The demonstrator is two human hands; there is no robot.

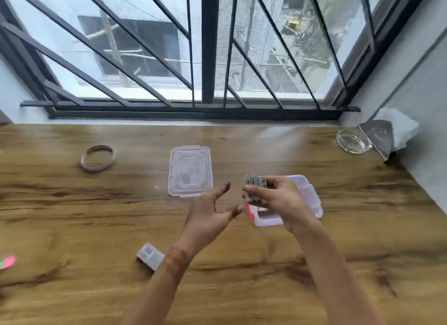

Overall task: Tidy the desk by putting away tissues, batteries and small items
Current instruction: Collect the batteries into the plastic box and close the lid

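Gripping a bundle of white batteries [255,183] in your right hand [278,199], you are holding them upright, side by side, with your fingers curled round their lower halves. They are hanging just above the left end of the clear plastic box [312,196], which is sitting open on the worktop [72,216], right of centre. Something red is showing at the box's near left corner, too blurred to make out.

Your left hand [208,216] is hovering just left of the batteries, released, palm turned towards them and fingers spread, grasping nothing. Its fingertips are coming close to the bundle, but I cannot tell whether they are touching it.

The box's clear lid [189,170] is lying flat on the worktop, just left of the box and a little farther from you. Nearer to you, a small grey-and-white pack [150,255] is lying beside your left wrist, partly tucked behind it. Out on the far left, a thin ring [97,157] is resting flat, well apart from everything else. At the near left edge, a pink scrap [8,261] is peeking into view.

Over in the far right corner, a clear glass dish [353,140] is sitting near the wall, and beside it white tissue [401,128] is bulging out behind a silvery wrapper. The barred window [208,46] is running along the far side.
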